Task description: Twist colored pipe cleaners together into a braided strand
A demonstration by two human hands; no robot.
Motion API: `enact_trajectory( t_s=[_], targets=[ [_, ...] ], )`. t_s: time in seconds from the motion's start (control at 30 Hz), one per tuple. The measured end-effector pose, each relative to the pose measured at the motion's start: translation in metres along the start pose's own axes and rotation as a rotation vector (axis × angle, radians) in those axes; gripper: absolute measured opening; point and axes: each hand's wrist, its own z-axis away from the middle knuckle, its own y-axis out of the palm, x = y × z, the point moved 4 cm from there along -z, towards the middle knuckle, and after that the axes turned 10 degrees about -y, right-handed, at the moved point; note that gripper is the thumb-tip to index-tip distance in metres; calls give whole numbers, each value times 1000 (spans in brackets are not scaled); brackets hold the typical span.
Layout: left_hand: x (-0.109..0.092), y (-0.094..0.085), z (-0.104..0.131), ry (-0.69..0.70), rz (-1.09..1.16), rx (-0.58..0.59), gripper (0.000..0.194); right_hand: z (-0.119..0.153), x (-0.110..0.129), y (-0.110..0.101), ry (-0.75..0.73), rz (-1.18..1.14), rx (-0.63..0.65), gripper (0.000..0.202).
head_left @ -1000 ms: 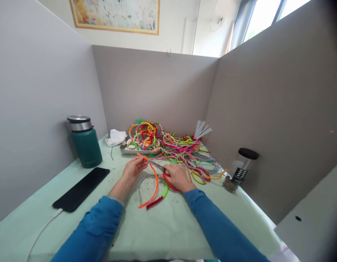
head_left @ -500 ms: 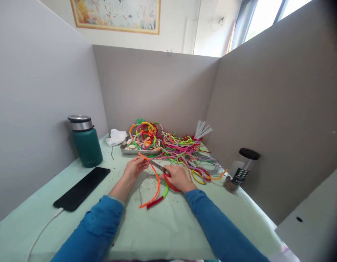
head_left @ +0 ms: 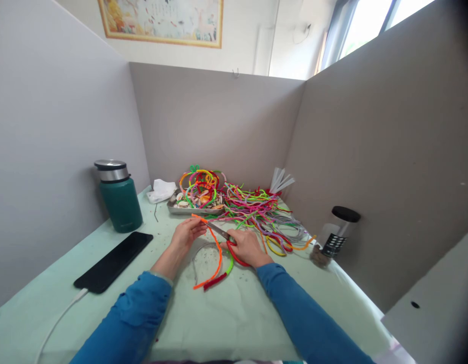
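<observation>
My left hand point(head_left: 188, 233) pinches an orange pipe cleaner point(head_left: 220, 259) near its upper end, and the rest curves down toward me. In my right hand point(head_left: 247, 247) is a pair of scissors with red handles point(head_left: 236, 254). Their blades point(head_left: 218, 229) reach left to the pipe cleaner beside my left fingertips; whether they are fully closed on it I cannot make out. Below, on the cloth, lies a thin headband point(head_left: 195, 263), partly wrapped in green point(head_left: 230, 265) and dark red point(head_left: 215, 281) fuzzy strands. My right hand hides part of it.
Behind my hands stands a metal tray point(head_left: 196, 211) holding shells and wrapped headbands. Right of it spreads a tangle of coloured pipe cleaners point(head_left: 256, 207). A green bottle point(head_left: 121, 202) and a phone point(head_left: 113, 263) are at left, a black-lidded jar point(head_left: 334, 237) at right. Grey partitions point(head_left: 219, 121) enclose the table.
Almost nothing differs. The upper tip of the orange pipe cleaner has shifted very slightly; both hands and the scissors keep their places.
</observation>
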Motion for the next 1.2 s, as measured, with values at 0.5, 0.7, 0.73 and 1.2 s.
enact_trajectory(
  t_s=[0.5, 0.7, 0.73, 1.2],
  targets=[
    [0, 0, -1, 34, 38, 30, 11, -1, 4, -4, 32, -75, 25, 43],
    [-1, 2, 1, 54, -5, 42, 14, -2, 4, -6, 33, -103, 27, 44],
    [-1, 2, 2, 59, -13, 45, 15, -2, 4, -7, 32, -101, 25, 44],
    [1, 3, 1, 80, -50, 60, 14, -2, 3, -4, 27, -49, 23, 46]
  ],
)
